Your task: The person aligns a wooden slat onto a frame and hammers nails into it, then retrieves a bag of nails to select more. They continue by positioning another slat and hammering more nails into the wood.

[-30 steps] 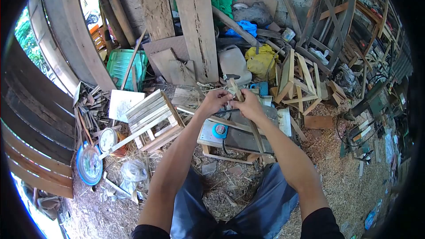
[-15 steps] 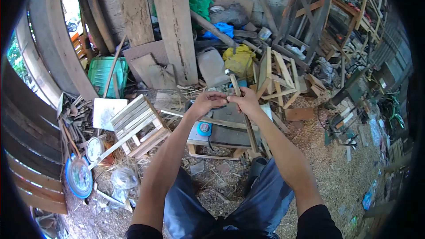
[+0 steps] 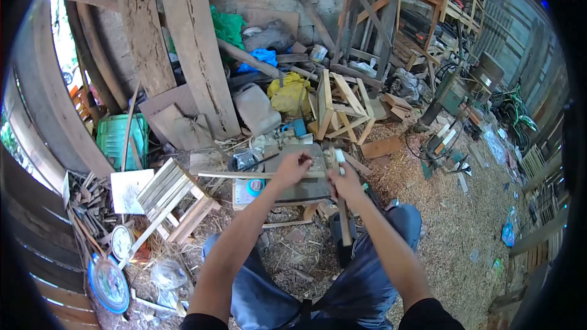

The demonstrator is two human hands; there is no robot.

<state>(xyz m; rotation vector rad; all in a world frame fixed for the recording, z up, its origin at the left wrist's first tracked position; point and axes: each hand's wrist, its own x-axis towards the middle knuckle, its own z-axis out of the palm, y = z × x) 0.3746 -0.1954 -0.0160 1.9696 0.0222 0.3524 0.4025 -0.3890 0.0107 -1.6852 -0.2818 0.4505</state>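
Note:
My right hand (image 3: 346, 184) is wrapped round the wooden handle of a hammer (image 3: 345, 223), which points down towards my knees; its head end is partly hidden beyond the hand. My left hand (image 3: 292, 169) hovers over the low bench (image 3: 296, 192), fingers curled together; whatever they pinch, if anything, is too small to make out. Across the bench top, under my left hand, lies a thin wooden strip (image 3: 235, 175). A blue tape measure (image 3: 255, 187) rests at the bench's left side. Behind it is a dark tray with a clear plastic bag (image 3: 246, 159).
A small slatted wooden piece (image 3: 174, 198) stands at the left, near a round dial scale (image 3: 122, 241). Beyond the bench are a wooden frame (image 3: 345, 110), a yellow sack (image 3: 289, 95) and a grey jerrycan (image 3: 257, 109). Wood shavings (image 3: 434, 238) cover the floor at right.
My hands, close together before, have parted. The left lowered over the strip, and the right brought the hammer down beside the bench. The view has swung to the right.

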